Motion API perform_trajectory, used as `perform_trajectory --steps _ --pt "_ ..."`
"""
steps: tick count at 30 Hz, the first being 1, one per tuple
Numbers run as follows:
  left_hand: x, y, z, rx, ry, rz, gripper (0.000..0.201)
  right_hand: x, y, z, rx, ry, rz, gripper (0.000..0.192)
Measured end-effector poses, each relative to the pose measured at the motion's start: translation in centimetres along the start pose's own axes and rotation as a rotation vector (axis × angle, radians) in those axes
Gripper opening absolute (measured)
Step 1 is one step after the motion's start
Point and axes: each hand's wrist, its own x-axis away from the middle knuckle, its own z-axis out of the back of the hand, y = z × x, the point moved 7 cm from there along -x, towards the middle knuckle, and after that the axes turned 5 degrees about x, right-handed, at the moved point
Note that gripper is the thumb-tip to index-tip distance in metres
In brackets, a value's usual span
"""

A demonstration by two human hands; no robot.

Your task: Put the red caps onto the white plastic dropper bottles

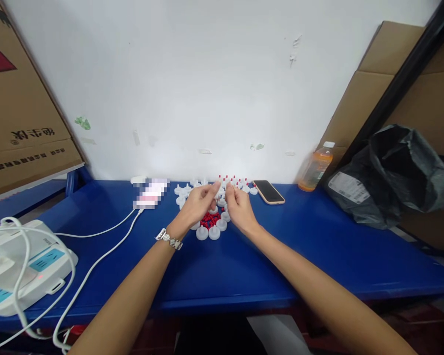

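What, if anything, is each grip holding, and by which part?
Cannot be told: the left grip and right grip both look pinched near the white pieces, but hide anything inside.

What the left hand (202, 203) and right hand (240, 206) pinch is too small to tell; they partly hide the white spouted caps (202, 233). Pixelation masks a cabled device (151, 193). The left edge crops the power strip (46, 268).
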Motion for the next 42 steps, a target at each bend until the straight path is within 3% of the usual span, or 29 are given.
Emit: perform_trajectory --steps 3,6,10,15,18,20,23,28,32,35,39,42 --pt "0.5 1.5 -0.1 -0.113 -0.041 -0.212 0.044 -0.2 2.1 -0.9 -0.229 -0.056 -0.175 0.051" --pt "0.6 1.7 -0.4 -0.141 -0.085 -0.263 0.041 -0.3 2.8 -1.5 -0.402 -0.095 -0.263 0.051" --pt "0.5 1.8 -0.2 -0.188 -0.068 -0.289 0.035 -0.2 2.4 -1.3 -0.399 -0.112 -0.242 0.055" --pt "0.6 2.2 0.1 -0.29 -0.077 -0.345 0.043 -0.1 3.0 -1.6 -0.467 -0.106 -0.298 0.055" --pt "0.6 2.4 -0.1 -0.319 -0.072 -0.364 0.036 0.1 2.8 -1.5 -0.422 -0.101 -0.277 0.054" --pt "0.4 2.0 -0.1 -0.249 -0.048 -0.299 0.03 0.2 2.0 -0.7 -0.282 -0.044 -0.194 0.053" --pt "0.0 0.9 -0.5 -0.082 -0.039 -0.146 0.043 0.5 0.1 0.4 -0.031 0.035 -0.022 0.049" --pt "-0.4 -0.8 -0.7 0.179 -0.01 0.073 0.049 0.9 -2.4 0.3 0.223 0.009 0.268 0.037" --pt "-0.4 -2.0 -1.0 0.352 -0.048 0.237 0.049 1.1 -3.2 -0.1 0.309 -0.01 0.386 0.034" --pt "-0.1 -1.9 -0.6 0.233 -0.067 0.221 0.052 0.9 -2.3 0.1 0.248 0.001 0.289 0.036" --pt "0.3 0.2 -0.2 0.023 -0.045 -0.082 0.036 0.4 1.0 -0.3 -0.036 -0.015 -0.044 0.047" --pt "0.5 0.9 -1.2 0.032 -0.104 -0.208 0.041 0.2 1.8 -0.5 -0.221 0.005 -0.111 0.051"
